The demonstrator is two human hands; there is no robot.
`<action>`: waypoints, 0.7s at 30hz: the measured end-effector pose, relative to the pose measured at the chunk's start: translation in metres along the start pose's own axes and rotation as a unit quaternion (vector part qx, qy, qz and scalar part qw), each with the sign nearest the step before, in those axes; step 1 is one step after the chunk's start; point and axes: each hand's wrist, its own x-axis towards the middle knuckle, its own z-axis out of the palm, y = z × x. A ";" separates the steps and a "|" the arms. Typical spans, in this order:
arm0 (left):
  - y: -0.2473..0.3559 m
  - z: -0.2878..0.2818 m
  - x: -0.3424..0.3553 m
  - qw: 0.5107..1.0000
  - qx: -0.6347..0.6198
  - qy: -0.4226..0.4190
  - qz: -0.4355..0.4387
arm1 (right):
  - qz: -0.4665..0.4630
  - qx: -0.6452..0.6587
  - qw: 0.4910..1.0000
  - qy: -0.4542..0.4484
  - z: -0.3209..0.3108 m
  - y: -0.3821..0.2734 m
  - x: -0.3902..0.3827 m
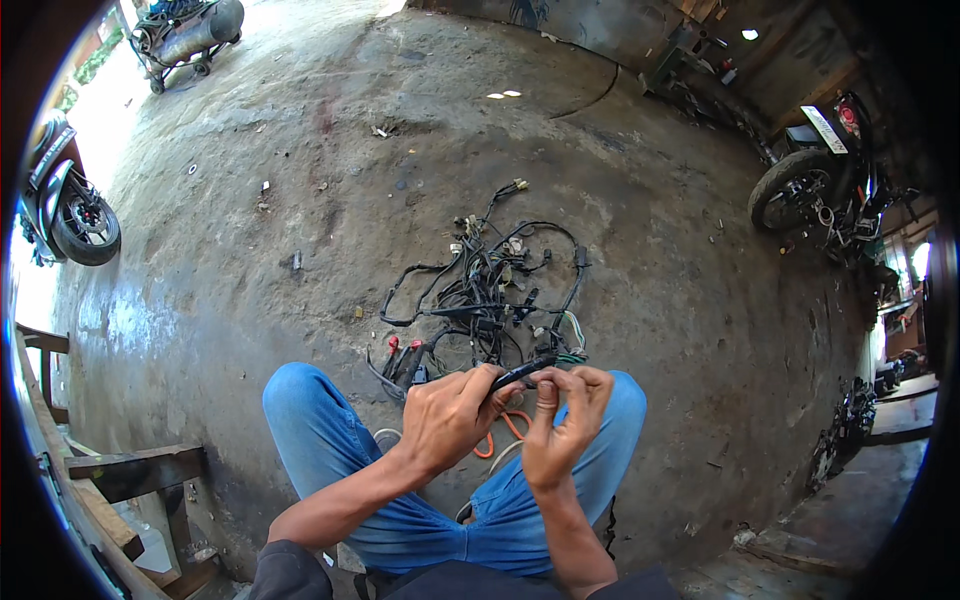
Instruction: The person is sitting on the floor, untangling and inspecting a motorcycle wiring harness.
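My left hand (448, 418) is closed round a black, tape-wrapped section of wire bundle (522, 369). Beside it my right hand (562, 432) pinches the same section between thumb and fingers. Just beyond both hands a tangled black wiring harness (485, 295) lies on the concrete, with pale connectors, red-capped pieces (393, 344) and green and white wires at its near end. An orange cable (486, 446) loops beneath my hands between my jeans-clad knees (300, 400). Where exactly my fingertips meet the bundle is partly hidden.
Parked motorcycles stand at the left (78, 225) and right (800, 185). A wheeled black tank machine (205, 25) is at the upper left. Wooden framing (135, 465) borders my lower left, and dark metal parts (855, 410) sit at the lower right. Stained concrete floor (260, 170) surrounds the harness.
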 end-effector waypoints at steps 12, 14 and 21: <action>-0.025 -0.034 0.015 0.993 0.037 0.073 0.084 | 0.118 0.198 0.948 -0.218 -0.021 -0.001 0.026; -0.008 -0.022 0.001 0.990 0.009 0.137 -0.012 | 0.100 0.203 0.960 -0.167 0.003 0.005 0.016; -0.027 -0.040 -0.001 0.626 -0.644 0.138 -0.416 | 0.013 0.148 0.983 -0.104 0.032 -0.014 -0.017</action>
